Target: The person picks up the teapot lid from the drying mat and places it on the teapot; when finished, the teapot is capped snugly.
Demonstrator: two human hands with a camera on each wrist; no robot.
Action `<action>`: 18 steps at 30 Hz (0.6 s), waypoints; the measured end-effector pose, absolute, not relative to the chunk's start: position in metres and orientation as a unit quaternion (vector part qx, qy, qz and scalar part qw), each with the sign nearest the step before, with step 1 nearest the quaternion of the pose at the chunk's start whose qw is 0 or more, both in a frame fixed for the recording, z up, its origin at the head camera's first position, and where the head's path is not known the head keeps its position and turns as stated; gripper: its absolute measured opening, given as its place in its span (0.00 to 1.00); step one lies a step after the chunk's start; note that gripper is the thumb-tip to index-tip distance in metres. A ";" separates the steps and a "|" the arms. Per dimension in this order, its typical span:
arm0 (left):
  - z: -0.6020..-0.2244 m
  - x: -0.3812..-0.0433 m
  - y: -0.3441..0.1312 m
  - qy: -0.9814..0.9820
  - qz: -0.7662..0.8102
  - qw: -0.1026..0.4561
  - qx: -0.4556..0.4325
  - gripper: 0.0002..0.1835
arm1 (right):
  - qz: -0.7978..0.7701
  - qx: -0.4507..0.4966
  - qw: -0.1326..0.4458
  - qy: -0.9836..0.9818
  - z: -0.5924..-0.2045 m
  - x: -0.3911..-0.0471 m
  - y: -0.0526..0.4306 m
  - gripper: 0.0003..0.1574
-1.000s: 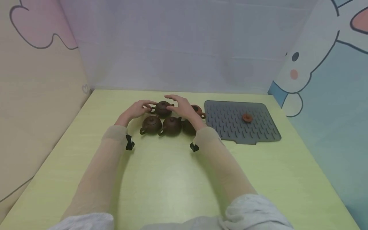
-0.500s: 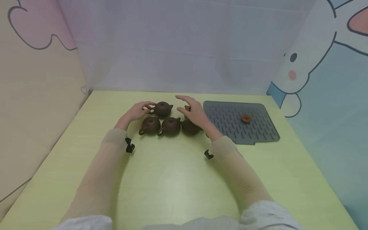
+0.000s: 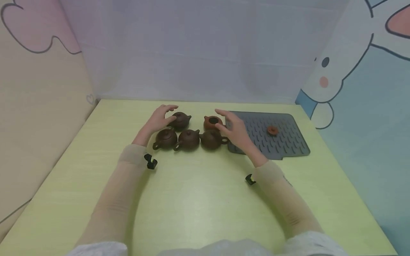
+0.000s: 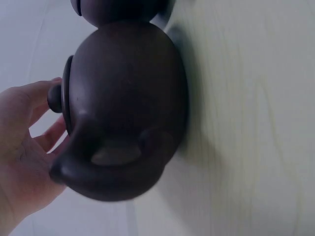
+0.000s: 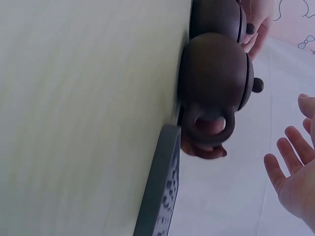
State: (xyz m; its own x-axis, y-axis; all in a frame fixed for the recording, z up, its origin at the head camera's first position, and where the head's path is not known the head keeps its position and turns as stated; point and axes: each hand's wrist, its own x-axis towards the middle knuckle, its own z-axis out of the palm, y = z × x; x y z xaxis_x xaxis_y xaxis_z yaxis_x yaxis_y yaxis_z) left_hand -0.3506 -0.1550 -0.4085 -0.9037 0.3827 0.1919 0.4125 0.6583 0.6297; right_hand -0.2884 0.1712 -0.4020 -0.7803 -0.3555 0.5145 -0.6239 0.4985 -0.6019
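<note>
My left hand (image 3: 159,119) is at the left side of the back dark brown teapot (image 3: 181,121); its thumb overlaps that pot in the head view, and contact cannot be told. In the left wrist view a front teapot (image 4: 128,93) partly covers the fingers of this hand. A reddish, lidless teapot (image 3: 210,123) stands to the right, its dark opening facing up. Beside it hovers my right hand (image 3: 238,131), fingers spread and holding nothing. Three dark teapots line the front: a left one (image 3: 165,139), a middle one (image 3: 188,140) and a right one (image 3: 211,139).
Right of the pots lies a grey ridged mat (image 3: 256,142), bearing a small reddish lid (image 3: 272,131). The pale yellow table (image 3: 192,199) extends toward my body. A light curtain (image 3: 198,53) rises behind the table, with printed panels at both sides.
My right hand has moved right, from the back dark teapot past the reddish pot toward the mat. The left hand has left the back teapot's handle side and shifted slightly up and right.
</note>
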 end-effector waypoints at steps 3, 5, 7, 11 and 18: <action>-0.404 -0.348 -0.145 -0.909 -0.353 0.035 -0.220 0.26 | 0.418 0.285 0.173 -0.845 -0.403 -0.285 0.184 0.32; -0.402 -0.346 -0.139 -0.907 -0.357 0.046 -0.218 0.26 | 0.420 0.280 0.175 -0.845 -0.404 -0.282 0.192 0.32; -0.401 -0.344 -0.133 -0.906 -0.363 0.056 -0.212 0.26 | 0.416 0.272 0.178 -0.849 -0.404 -0.279 0.199 0.32; -0.397 -0.341 -0.122 -0.900 -0.374 0.066 -0.214 0.27 | 0.405 0.267 0.188 -0.854 -0.403 -0.272 0.214 0.32; -0.391 -0.339 -0.099 -0.900 -0.373 0.060 -0.217 0.29 | 0.399 0.238 0.210 -0.860 -0.407 -0.264 0.249 0.34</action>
State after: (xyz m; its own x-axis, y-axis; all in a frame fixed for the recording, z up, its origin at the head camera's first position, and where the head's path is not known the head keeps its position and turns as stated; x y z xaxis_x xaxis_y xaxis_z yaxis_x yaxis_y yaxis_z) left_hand -0.3392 -0.0986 -0.3909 -0.8985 0.3456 0.2707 0.4358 0.6271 0.6457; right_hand -0.2638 0.2488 -0.4068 -0.7983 -0.2419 0.5515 -0.5775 0.5675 -0.5869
